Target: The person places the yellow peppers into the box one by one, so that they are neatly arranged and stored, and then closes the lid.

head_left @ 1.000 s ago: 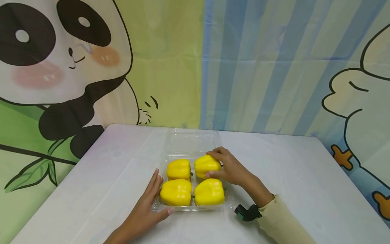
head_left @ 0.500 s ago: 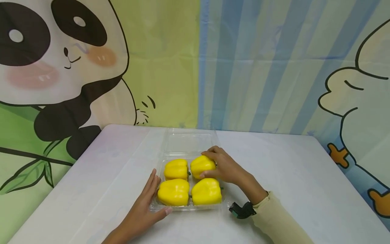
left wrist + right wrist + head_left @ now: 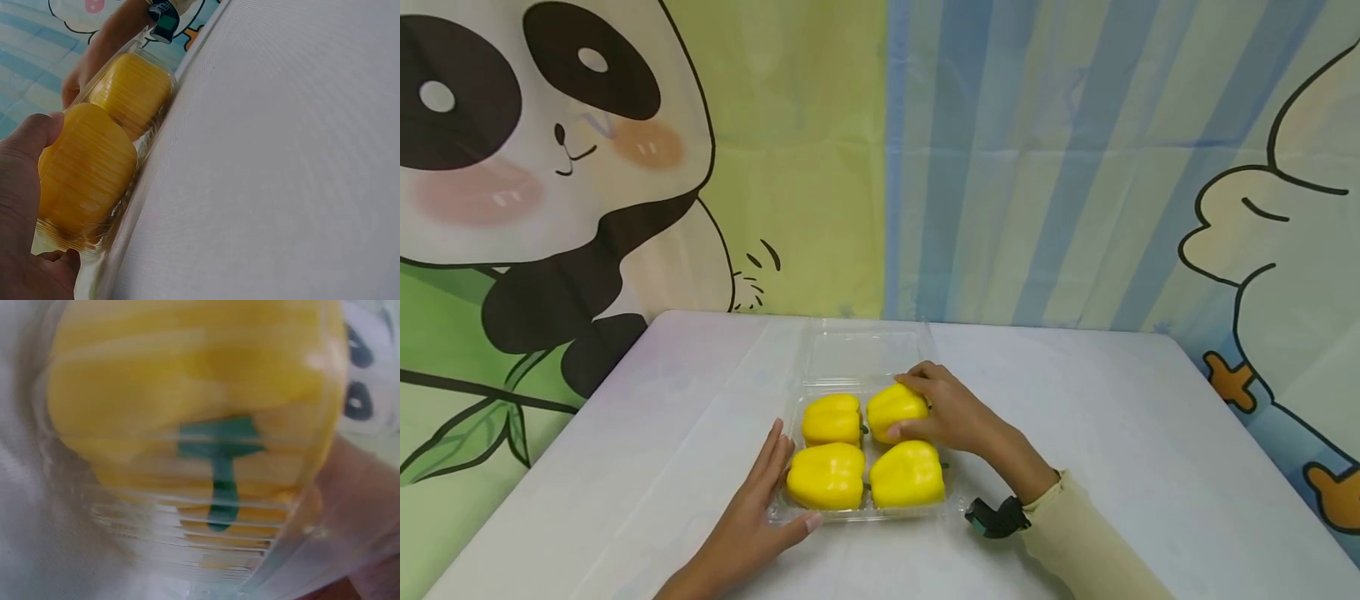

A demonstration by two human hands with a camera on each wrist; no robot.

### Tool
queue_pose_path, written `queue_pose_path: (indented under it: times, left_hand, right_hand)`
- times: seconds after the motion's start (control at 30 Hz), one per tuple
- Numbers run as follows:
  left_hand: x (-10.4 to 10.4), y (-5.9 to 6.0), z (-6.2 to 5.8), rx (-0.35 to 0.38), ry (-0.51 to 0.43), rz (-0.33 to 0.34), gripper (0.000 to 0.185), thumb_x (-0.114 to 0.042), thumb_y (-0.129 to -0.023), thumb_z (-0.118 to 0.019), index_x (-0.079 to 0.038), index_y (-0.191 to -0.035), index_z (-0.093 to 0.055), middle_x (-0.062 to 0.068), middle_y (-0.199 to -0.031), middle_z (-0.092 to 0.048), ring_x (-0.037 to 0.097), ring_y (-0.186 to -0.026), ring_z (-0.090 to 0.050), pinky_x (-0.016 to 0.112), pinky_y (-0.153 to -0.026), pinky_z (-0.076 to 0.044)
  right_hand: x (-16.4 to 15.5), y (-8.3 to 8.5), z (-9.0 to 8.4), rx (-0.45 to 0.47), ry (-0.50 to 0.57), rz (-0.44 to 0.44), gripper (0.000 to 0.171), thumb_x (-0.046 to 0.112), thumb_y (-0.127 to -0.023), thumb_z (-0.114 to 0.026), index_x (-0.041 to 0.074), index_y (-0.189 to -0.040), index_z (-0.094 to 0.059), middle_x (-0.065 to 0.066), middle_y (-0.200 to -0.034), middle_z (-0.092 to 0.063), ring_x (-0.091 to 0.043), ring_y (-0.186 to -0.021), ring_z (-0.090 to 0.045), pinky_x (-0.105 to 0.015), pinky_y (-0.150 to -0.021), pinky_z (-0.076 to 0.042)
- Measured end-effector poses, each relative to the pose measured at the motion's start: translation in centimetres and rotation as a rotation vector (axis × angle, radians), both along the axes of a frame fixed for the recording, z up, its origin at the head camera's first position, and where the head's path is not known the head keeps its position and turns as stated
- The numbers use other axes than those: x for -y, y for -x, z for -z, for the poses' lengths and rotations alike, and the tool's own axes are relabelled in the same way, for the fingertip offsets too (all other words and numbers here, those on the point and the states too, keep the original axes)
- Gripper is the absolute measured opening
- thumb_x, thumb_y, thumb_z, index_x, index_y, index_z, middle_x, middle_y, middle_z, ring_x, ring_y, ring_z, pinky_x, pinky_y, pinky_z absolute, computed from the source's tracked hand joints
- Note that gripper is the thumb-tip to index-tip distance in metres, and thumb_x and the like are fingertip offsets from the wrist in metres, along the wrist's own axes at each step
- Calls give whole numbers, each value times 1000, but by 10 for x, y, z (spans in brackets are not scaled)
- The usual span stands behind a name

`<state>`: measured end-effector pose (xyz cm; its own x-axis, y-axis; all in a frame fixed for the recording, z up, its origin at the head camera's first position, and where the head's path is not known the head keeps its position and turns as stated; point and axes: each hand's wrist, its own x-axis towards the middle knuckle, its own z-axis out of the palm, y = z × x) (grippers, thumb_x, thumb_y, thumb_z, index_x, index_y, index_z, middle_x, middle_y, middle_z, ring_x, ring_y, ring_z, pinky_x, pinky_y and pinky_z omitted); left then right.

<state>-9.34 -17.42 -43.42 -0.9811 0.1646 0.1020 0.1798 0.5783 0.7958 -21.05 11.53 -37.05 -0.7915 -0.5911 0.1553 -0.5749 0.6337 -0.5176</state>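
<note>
Yellow bell peppers sit in a clear plastic clamshell box (image 3: 880, 515), in a front row and a back row. My right hand (image 3: 958, 414) grips the back right bell pepper (image 3: 891, 412), thumb toward the front and fingers over its far side. Before it lies the front right bell pepper (image 3: 907, 475); in the right wrist view, a green stem (image 3: 223, 481) shows through the clear wall. My left hand (image 3: 748, 500) rests at the box's left side with fingers extended, thumb by the front edge, beside the front left bell pepper (image 3: 826, 477). Behind that is the back left bell pepper (image 3: 831, 418).
The box's clear lid (image 3: 867, 350) lies folded back toward the far edge of the white-covered table (image 3: 1075, 417). A patterned curtain (image 3: 985, 167) hangs behind the table. A black device (image 3: 997, 517) is strapped at the right wrist.
The back right bell pepper, gripped by the right hand, has turned slightly within its place. The left hand stays at the box's side. The whole head view has shifted a little.
</note>
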Motion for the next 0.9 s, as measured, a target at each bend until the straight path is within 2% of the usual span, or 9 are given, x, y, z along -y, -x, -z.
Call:
queue_pose_path:
  times: [0.1, 0.27, 0.37, 0.5, 0.6, 0.73, 0.9]
  left_hand:
    - [1, 0, 2, -3, 6, -4, 114, -56, -77, -75, -17, -158, -5, 2, -161, -6, 21, -142, -22, 37, -108, -21]
    - [-1, -1, 2, 0, 4, 1, 114, -55, -76, -77, -19, -158, -5, -2, -162, -4, 17, -142, -22, 36, -108, -20]
    - [-2, 0, 2, -9, 4, 4, 113, -55, -77, -76, -19, -158, -5, -1, -161, -5, 18, -142, -22, 35, -107, -20]
    - [-1, 0, 1, -30, 0, 11, 113, -53, -78, -77, -18, -158, -6, 1, -161, -6, 20, -142, -23, 33, -107, -20]
    - [-1, -1, 1, -43, 3, 14, 113, -53, -77, -77, -19, -158, -6, 0, -162, -6, 19, -142, -23, 33, -107, -21]
    - [0, -1, -1, -59, 25, 9, 113, -55, -78, -76, -19, -158, -5, 2, -161, -8, 22, -142, -24, 41, -108, -22]
    - [1, -1, -1, -66, 34, 2, 111, -53, -79, -75, -18, -158, -5, 7, -161, -11, 26, -141, -25, 47, -108, -23]
  right_hand:
    - [-1, -1, -2, 11, 16, 4, 74, 48, -84, -73, 6, -141, -51, -10, -128, -52, -24, -110, -52, -43, -93, -48]
    - [-6, -3, -2, -27, 53, -10, 56, 40, -95, -62, 4, -137, -56, -11, -129, -56, -27, -114, -54, -45, -91, -51]
    - [-9, -3, -1, -34, 69, -14, 51, 36, -97, -59, 3, -137, -55, -12, -132, -55, -29, -117, -53, -44, -88, -52]
    - [-12, -3, 1, -27, 116, -19, 50, 33, -97, -60, 3, -136, -56, -12, -132, -55, -28, -115, -55, -42, -85, -54]
    - [-13, -2, 4, -38, 164, -30, 49, 31, -95, -65, 1, -133, -59, -12, -126, -55, -25, -107, -57, -40, -82, -55]
    - [-13, -1, 8, -70, 200, -43, 49, 27, -92, -69, -2, -130, -60, -12, -120, -53, -23, -99, -55, -39, -78, -55]
    - [-10, 1, 13, -91, 208, -32, 50, 25, -90, -71, -4, -129, -60, -11, -117, -54, -22, -98, -56, -39, -78, -56]
